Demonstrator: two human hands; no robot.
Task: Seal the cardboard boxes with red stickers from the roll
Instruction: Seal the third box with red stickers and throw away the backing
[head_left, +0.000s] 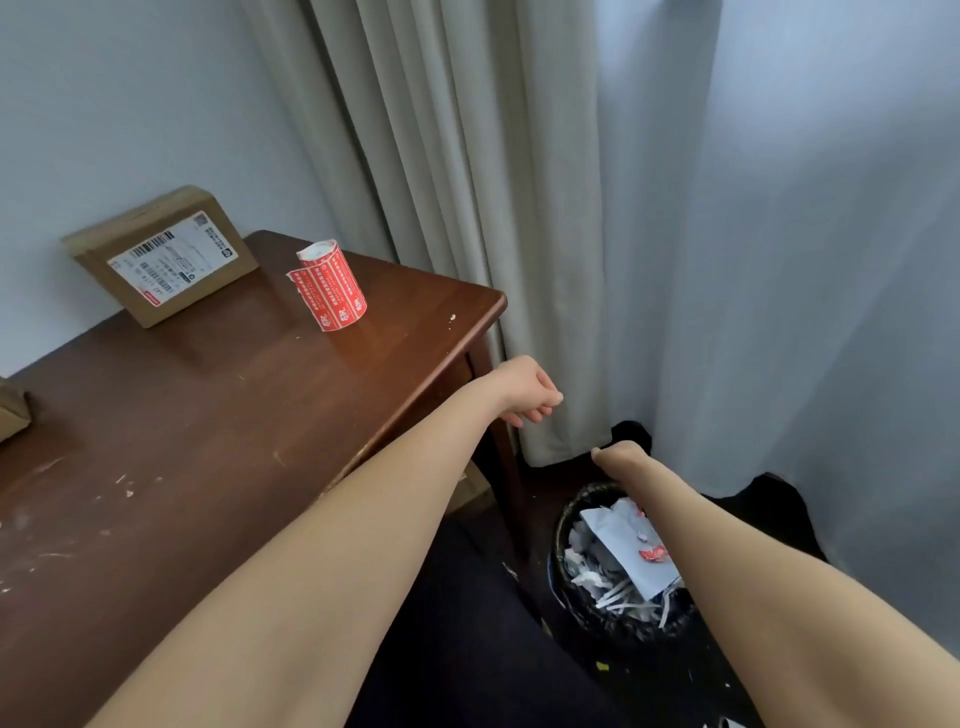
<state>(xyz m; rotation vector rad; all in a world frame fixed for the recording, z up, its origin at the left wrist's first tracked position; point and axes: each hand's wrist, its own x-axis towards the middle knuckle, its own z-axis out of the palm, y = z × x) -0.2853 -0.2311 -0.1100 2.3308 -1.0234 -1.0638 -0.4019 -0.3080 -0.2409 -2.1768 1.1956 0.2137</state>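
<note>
A roll of red stickers (332, 287) stands upright on the brown wooden table (208, 415), with its loose end sticking out to the left. A cardboard box (161, 257) with a white shipping label leans against the wall behind it. The corner of another cardboard box (10, 410) shows at the left edge. Both my arms reach to the right, past the table's edge. My left hand (530, 392) hangs beside the table corner with its fingers loosely curled and nothing visible in them. My right hand (621, 456) bends down above the wastebasket, and its fingers are hidden.
A dark wastebasket (571, 597) full of paper scraps and backing strips stands on the dark floor right of the table leg. Beige curtains (493, 208) hang behind the table corner. White flecks dot the tabletop.
</note>
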